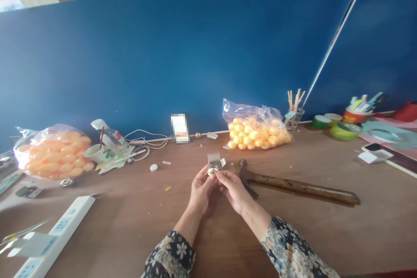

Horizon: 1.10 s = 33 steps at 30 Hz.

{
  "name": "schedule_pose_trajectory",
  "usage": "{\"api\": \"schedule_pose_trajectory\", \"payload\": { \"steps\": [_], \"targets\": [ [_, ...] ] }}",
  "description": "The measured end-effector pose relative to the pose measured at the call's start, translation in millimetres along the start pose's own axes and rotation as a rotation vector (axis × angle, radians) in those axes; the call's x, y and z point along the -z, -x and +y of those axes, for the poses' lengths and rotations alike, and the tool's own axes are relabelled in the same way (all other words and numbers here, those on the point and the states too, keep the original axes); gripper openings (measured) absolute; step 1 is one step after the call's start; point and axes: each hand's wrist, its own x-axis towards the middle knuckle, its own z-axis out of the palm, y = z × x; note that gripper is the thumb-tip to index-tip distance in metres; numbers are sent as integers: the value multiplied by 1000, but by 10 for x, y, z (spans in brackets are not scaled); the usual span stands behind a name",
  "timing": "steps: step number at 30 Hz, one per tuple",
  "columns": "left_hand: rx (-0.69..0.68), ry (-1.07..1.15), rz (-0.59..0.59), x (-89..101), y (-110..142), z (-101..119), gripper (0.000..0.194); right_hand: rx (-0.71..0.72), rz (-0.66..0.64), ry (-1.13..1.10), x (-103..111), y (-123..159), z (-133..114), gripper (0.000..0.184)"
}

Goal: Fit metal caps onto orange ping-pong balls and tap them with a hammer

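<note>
Between the fingertips of both hands, above the middle of the table, is a small shiny metallic ball. My left hand is closed on its left side, thumb in front. On the other side my right hand pinches at the ball's edge; whether a smaller piece sits between those fingers is too small to tell. Just behind the ball stands a small clear box with its lid up, partly hidden by the hands. Close to my right hand lies a claw hammer with a wooden handle pointing right.
Clear bags of orange balls stand at the back right and left. A white power strip lies front left. Tape rolls, a pen cup and a phone are far right. A blue partition closes the back.
</note>
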Motion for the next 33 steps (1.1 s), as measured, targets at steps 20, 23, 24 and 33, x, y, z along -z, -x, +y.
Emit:
{"api": "schedule_pose_trajectory", "payload": {
  "steps": [20,23,24,33],
  "targets": [
    [5,-7,-20,32,-4,-9,55,-17,10,13,11,1,2,24],
    [2,-8,-23,26,1,-10,56,-25,10,19,9,7,0,23],
    [0,-5,-23,26,2,-11,55,-26,7,21,10,9,0,23],
    [-16,-29,-24,34,-4,-20,56,-37,7,39,15,9,0,25]
  ]
}}
